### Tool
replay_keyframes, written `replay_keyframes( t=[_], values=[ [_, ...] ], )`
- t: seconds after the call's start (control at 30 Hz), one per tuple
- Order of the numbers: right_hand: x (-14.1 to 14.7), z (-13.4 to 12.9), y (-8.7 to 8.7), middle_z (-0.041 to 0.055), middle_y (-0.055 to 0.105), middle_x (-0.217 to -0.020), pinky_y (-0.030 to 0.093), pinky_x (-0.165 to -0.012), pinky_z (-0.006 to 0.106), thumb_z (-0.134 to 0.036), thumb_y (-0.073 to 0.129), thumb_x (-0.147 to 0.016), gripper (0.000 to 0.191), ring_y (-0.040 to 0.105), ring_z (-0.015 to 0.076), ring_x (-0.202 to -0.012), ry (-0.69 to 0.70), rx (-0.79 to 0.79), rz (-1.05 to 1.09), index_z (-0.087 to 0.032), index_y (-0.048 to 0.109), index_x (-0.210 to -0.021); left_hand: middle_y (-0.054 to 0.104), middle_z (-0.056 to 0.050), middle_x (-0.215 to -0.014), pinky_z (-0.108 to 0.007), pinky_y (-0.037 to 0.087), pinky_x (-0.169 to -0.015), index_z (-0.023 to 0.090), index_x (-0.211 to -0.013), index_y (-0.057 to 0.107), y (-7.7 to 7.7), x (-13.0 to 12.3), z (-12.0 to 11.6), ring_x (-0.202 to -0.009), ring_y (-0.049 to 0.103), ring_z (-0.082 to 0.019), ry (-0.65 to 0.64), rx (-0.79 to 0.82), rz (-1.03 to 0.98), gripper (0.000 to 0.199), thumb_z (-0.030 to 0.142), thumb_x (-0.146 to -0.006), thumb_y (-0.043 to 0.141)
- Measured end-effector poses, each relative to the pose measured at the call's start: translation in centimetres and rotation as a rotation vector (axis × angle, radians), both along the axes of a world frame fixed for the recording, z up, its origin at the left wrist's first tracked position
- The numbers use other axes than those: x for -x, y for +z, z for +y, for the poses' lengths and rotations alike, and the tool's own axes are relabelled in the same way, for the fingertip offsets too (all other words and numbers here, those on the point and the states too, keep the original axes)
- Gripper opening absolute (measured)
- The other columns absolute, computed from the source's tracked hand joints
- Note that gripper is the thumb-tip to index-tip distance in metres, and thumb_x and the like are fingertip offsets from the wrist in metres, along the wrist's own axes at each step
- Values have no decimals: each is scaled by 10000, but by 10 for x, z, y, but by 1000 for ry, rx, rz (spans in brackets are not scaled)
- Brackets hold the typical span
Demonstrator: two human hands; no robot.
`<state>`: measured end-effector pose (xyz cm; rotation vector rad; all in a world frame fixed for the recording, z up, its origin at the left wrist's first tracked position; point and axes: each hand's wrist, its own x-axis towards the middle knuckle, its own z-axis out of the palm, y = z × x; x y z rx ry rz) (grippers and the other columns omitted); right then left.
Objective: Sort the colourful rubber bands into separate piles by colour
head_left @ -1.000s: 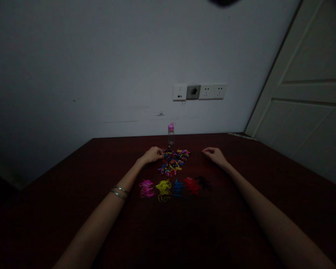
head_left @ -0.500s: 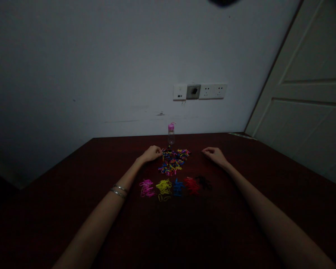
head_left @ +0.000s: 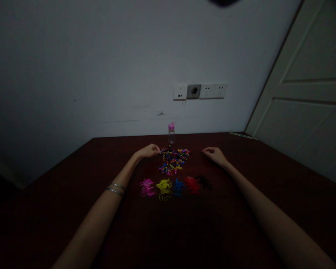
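on the dark red table (head_left: pixel 159 231), head view, the only feed i have: a mixed heap of colored bands (head_left: pixel 172 163) lies just this side of a pink-capped bottle (head_left: pixel 171 137). nearer me, 5 single-color groups in a row, left to right: pink bands (head_left: pixel 148 188), yellow bands (head_left: pixel 164 186), blue bands (head_left: pixel 178 187), red bands (head_left: pixel 192 185), black bands (head_left: pixel 204 182).

left hand (head_left: pixel 150 150) is at the heap's left edge, fingers curled in; can't tell how tight, or if it has a band. right hand (head_left: pixel 214 154) sits apart from the heap on its right, fingers loosely bent; too dim to tell if it holds anything.

my take for picking: work the edge, fingertips only, 1 loop per pinch. loops probably snag, so draw out sideways, low and slow. more light would help, black nearly vanishes.
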<state>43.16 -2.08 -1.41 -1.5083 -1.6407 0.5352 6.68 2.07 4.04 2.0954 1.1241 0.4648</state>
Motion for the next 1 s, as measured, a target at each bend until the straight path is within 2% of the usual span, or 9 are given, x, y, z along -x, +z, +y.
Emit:
replay_keyframes(
  t=[0.07,0.23,0.4,0.67,0.83,1.0],
  values=[
    [-1,1,-1,34,609,-608,387,-475,221,-356,524,-688,290,514,120,-506,6,3,-5,-123,658,-798,443,32,-511,-196,307,-456,101,-759,574,2,2,0,-449,367,-70,-9,5,40,179,232,-675,484],
    [-1,1,-2,42,626,-635,399,-494,231,-370,523,-684,308,520,128,-524,-3,3,-19,-125,665,-806,528,-3,-602,-205,342,-538,108,-712,576,4,5,3,-553,444,-96,-22,-118,219,158,215,-653,476],
    [-1,0,0,48,639,-661,405,-519,239,-364,513,-697,309,529,132,-539,-7,-11,-61,-125,671,-814,525,-4,-596,-216,329,-530,112,-749,572,0,7,5,-546,443,-106,-50,-101,290,202,277,-685,473],
    [0,-1,2,44,637,-639,405,-500,229,-363,517,-697,305,539,135,-535,-6,13,-59,-125,665,-817,474,14,-549,-220,309,-510,120,-711,542,0,7,3,-510,410,-94,-64,-57,218,262,376,-717,482],
    [1,-3,3,45,639,-641,405,-499,226,-355,519,-698,293,539,133,-535,-8,6,-60,-128,666,-811,451,22,-528,-208,299,-495,127,-671,525,4,7,1,-483,375,-73,-67,-30,106,262,379,-730,486],
    [2,-4,4,47,635,-633,404,-503,232,-352,523,-698,289,541,138,-542,-16,-1,-63,-126,670,-803,432,22,-507,-206,265,-455,134,-642,522,5,7,1,-450,345,-68,-78,13,73,287,402,-738,487]
  ],
)
